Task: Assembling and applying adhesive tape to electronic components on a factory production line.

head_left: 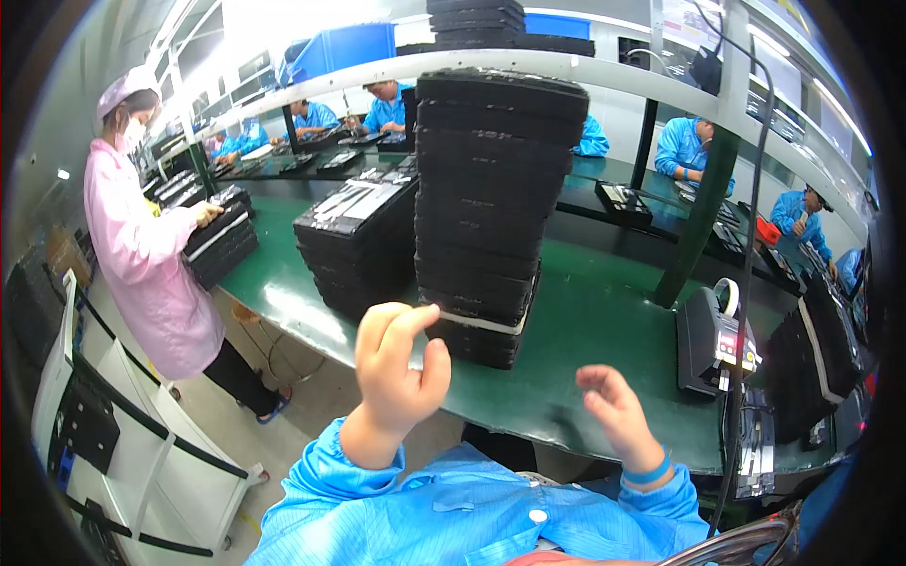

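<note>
My left hand (pixel 394 370) is raised in front of the tall stack of black trays (pixel 486 198), its fingers half bent and the thumb apart, with nothing visible in it. Whether its fingertips touch the stack's lower edge, I cannot tell. A pale layer (pixel 491 323) shows between trays low in that stack. To the right, my right hand (pixel 618 410) hangs over the front of the green table (pixel 585 311), fingers loosely bent, holding nothing that I can see. Left of the tall stack stands a lower stack of black trays (pixel 354 236) with flat light-coloured parts on top.
A dark tape dispenser (pixel 703 344) with a white ring stands at the right, beside a hanging black cable (pixel 746 311). More black trays (pixel 812 363) lean beyond it. At left, a person in pink (pixel 142 245) handles trays near a white cart (pixel 160 453). Co-workers in blue (pixel 684 146) sit behind.
</note>
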Action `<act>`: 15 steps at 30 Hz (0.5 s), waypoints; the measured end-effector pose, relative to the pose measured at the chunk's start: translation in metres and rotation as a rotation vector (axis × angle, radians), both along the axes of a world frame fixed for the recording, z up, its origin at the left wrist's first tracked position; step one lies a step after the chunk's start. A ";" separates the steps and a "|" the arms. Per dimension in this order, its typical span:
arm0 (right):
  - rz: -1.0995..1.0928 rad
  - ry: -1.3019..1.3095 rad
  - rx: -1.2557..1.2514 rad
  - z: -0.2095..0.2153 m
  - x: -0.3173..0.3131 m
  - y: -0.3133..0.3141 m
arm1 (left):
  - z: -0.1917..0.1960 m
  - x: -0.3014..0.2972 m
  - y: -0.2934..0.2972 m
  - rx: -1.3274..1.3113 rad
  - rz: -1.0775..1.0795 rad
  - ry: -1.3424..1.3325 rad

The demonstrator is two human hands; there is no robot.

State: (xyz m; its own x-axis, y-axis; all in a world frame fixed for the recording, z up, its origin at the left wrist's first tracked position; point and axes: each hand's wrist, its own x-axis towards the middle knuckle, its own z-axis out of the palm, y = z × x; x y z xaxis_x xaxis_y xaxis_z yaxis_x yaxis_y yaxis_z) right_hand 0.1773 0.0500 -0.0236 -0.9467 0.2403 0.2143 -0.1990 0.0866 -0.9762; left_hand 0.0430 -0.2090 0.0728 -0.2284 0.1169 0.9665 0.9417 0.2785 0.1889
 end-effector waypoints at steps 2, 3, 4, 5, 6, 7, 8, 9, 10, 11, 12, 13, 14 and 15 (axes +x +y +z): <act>0.022 -0.027 -0.060 -0.002 -0.030 0.010 | -0.044 -0.024 0.005 0.032 0.004 -0.301; 0.038 -0.074 -0.078 -0.005 -0.047 0.016 | -0.065 -0.033 0.007 0.055 0.021 -0.435; 0.047 -0.116 -0.160 -0.002 -0.063 0.018 | -0.082 -0.041 0.010 0.066 0.063 -0.537; 0.047 -0.159 -0.238 0.000 -0.079 0.020 | -0.098 -0.050 0.015 0.078 0.096 -0.641; 0.063 -0.172 -0.232 -0.005 -0.099 0.023 | -0.110 -0.058 0.016 0.048 0.074 -0.792; 0.042 -0.194 -0.342 -0.013 -0.120 0.029 | -0.119 -0.064 0.021 0.059 0.065 -0.929; 0.015 -0.211 -0.449 -0.019 -0.138 0.035 | -0.131 -0.072 0.026 0.042 0.028 -0.985; 0.023 -0.218 -0.439 -0.028 -0.155 0.037 | -0.144 -0.081 0.030 0.022 -0.003 -1.039; -0.059 -0.201 -0.444 -0.035 -0.171 0.035 | -0.147 -0.084 0.035 0.031 -0.030 -1.011; -0.142 -0.180 -0.448 -0.042 -0.186 0.033 | -0.149 -0.085 0.039 -0.009 -0.001 -1.015; -0.185 -0.170 -0.510 -0.046 -0.201 0.019 | -0.149 -0.086 0.037 -0.006 -0.004 -1.046; -0.175 -0.175 -0.506 -0.050 -0.210 0.011 | -0.151 -0.088 0.036 -0.002 -0.014 -1.075; -0.048 -0.111 -0.595 -0.055 -0.215 0.004 | -0.155 -0.090 0.035 0.011 -0.041 -1.075; 0.073 -0.045 -0.681 -0.062 -0.220 -0.002 | -0.161 -0.093 0.036 0.024 -0.075 -1.073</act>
State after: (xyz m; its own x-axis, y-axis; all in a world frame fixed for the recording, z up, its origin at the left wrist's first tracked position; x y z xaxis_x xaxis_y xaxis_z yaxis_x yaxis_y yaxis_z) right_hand -0.0424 0.0479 -0.0858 -0.9702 0.2424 -0.0014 -0.1391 -0.5614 -0.8157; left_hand -0.0502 -0.1730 -0.0882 -0.9519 0.1498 0.2674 0.2951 0.2122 0.9316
